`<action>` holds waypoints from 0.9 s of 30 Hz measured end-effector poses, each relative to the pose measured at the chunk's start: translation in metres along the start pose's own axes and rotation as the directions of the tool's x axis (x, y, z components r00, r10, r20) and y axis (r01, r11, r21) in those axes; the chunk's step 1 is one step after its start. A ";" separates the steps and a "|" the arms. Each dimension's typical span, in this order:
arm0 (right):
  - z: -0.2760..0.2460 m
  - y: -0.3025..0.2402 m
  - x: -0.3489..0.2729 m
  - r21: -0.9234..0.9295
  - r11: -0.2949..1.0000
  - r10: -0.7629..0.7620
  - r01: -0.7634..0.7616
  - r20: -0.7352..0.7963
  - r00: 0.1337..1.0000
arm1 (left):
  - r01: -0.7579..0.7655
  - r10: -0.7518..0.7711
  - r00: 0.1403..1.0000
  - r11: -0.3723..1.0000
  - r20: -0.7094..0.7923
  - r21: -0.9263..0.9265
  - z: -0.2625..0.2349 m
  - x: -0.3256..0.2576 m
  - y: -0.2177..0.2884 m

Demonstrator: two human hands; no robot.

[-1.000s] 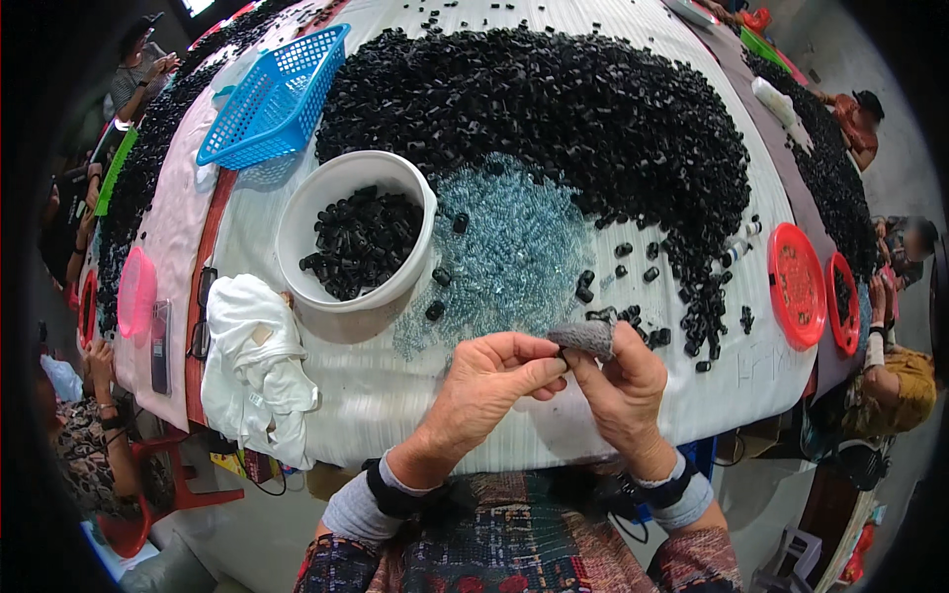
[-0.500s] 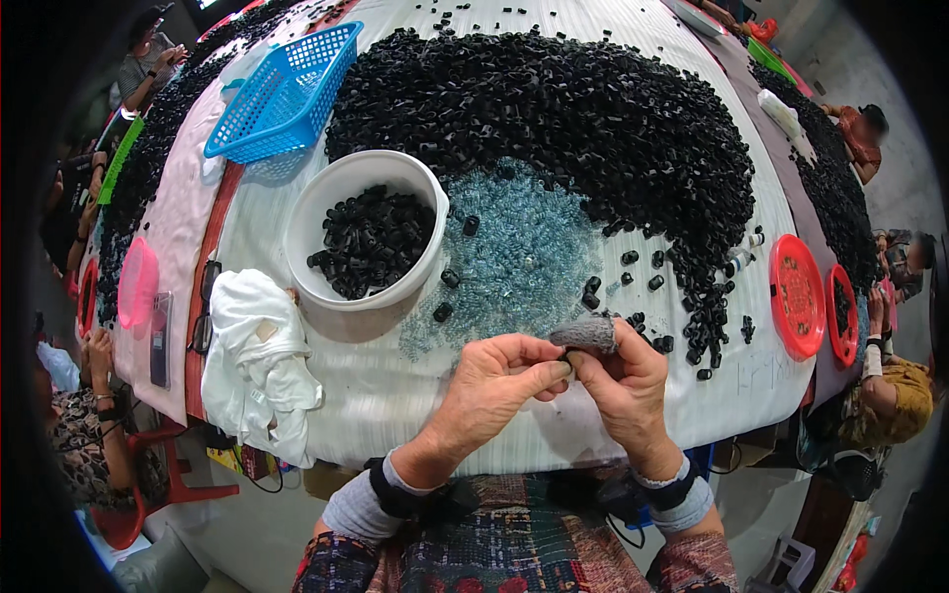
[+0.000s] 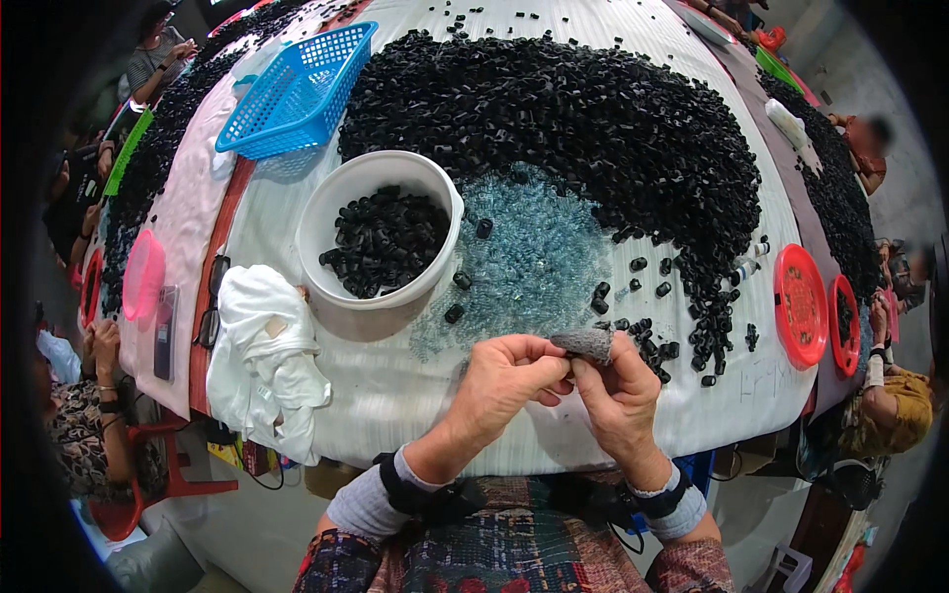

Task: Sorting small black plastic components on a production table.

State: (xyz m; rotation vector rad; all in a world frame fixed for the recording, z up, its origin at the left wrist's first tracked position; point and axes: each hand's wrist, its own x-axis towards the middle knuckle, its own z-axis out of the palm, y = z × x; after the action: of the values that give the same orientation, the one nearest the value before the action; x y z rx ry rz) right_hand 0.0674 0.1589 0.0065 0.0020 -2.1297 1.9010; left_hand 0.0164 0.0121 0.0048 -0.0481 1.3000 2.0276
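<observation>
My left hand (image 3: 506, 387) and my right hand (image 3: 623, 397) meet over the near edge of the table, fingertips pinched together. Whatever sits between the fingertips is mostly hidden; only a small dark bit shows. A grey knitted finger cover (image 3: 585, 345) appears to wrap the index finger of my right hand. Just beyond the hands spreads a pile of small clear bluish pieces (image 3: 529, 262). Behind it curves a large heap of small black plastic parts (image 3: 554, 109). More black parts lie loose beside my right hand.
A white bucket (image 3: 308, 242) holding black parts stands left of the bluish pile. Left of it lie a crumpled white cloth (image 3: 262, 346) and a blue basket (image 3: 259, 133) farther back. A red plate (image 3: 799, 306) is at right. Other people sit along both sides.
The view has shifted slightly, so the table things appear a little farther right. Both hands stay pinched together in nearly the same place.
</observation>
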 end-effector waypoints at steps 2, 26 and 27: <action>-0.004 0.000 0.001 -0.074 0.997 -0.019 0.023 0.064 0.998 | 0.017 -0.017 1.000 0.997 -0.003 -0.080 -0.002 0.001 -0.002; -0.011 -0.007 0.010 -0.562 0.692 -0.386 0.453 0.241 0.890 | 0.137 -0.123 0.987 0.981 0.107 -0.139 0.000 -0.005 0.003; -0.012 -0.007 0.010 -0.557 0.701 -0.380 0.446 0.238 0.894 | 0.153 -0.133 0.982 0.976 0.135 -0.155 -0.002 -0.004 0.003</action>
State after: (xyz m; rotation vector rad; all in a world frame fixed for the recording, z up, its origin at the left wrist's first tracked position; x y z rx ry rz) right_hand 0.0612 0.1716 0.0165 0.4258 -2.4478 0.9356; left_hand 0.0173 0.0078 0.0082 -0.0890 1.0209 1.9770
